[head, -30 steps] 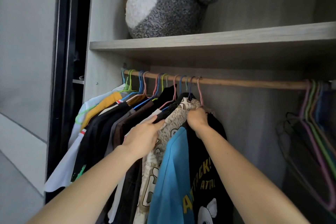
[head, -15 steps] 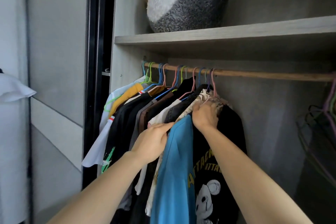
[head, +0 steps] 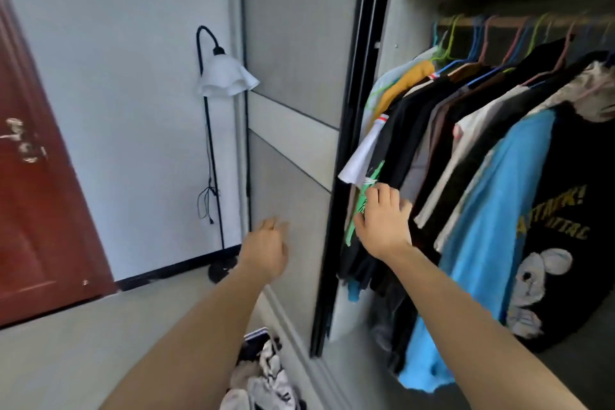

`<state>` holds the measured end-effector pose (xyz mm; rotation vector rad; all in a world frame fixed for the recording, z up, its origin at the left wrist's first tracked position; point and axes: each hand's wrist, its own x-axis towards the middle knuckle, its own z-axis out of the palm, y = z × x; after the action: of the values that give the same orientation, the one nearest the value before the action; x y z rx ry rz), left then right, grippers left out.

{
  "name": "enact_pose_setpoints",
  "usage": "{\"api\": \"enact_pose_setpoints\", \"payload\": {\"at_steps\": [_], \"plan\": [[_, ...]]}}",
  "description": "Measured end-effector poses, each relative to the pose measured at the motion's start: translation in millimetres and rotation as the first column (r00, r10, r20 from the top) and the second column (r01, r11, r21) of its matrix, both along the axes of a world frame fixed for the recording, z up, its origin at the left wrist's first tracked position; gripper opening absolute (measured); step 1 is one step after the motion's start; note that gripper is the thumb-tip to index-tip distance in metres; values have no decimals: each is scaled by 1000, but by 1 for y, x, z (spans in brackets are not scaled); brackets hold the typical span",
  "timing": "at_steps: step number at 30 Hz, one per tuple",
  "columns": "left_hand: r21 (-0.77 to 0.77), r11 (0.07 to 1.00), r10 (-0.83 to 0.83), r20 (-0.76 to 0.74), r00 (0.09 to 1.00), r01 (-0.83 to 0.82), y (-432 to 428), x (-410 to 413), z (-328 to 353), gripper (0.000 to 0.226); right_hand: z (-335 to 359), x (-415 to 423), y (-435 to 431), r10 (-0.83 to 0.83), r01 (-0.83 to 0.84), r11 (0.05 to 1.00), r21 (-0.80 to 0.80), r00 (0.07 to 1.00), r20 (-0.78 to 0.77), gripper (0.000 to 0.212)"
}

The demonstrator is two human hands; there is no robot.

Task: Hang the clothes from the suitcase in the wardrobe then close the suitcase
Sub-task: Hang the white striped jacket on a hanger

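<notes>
Head cam, tilted down-left, close to wardrobe, single view

The wardrobe stands open to my right, its sliding door pushed aside to the left. The clothes hang packed together on coloured hangers along the wooden rail. Furthest left are a white-sleeved top and a mustard one, then dark tees. After those come a bright blue tee and a black tee with yellow lettering and a white rabbit. More crumpled garments lie low down below me.
</notes>
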<state>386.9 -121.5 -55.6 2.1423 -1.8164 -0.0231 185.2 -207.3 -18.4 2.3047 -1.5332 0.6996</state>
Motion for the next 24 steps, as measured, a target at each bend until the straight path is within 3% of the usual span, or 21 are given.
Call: {"api": "enact_pose_setpoints", "payload": {"at_steps": [4,7,15,24], "plan": [[85,990,115,-30,993,-112,66,61,-44,53,-59,68,53,119,-98,963,252,991,-68,46],[120,980,168,-45,985,-162,105,86,-71,53,-99,104,81,187,-156,901,406,982,-37,51],[221,931,319,-101,942,-292,159,124,-171,48,-211,153,115,330,-232,738,634,943,-39,53],[373,867,430,-222,875,-331,163,123,-444,44,-501,160,120,415,-118,548,828,898,-147,56]]}}
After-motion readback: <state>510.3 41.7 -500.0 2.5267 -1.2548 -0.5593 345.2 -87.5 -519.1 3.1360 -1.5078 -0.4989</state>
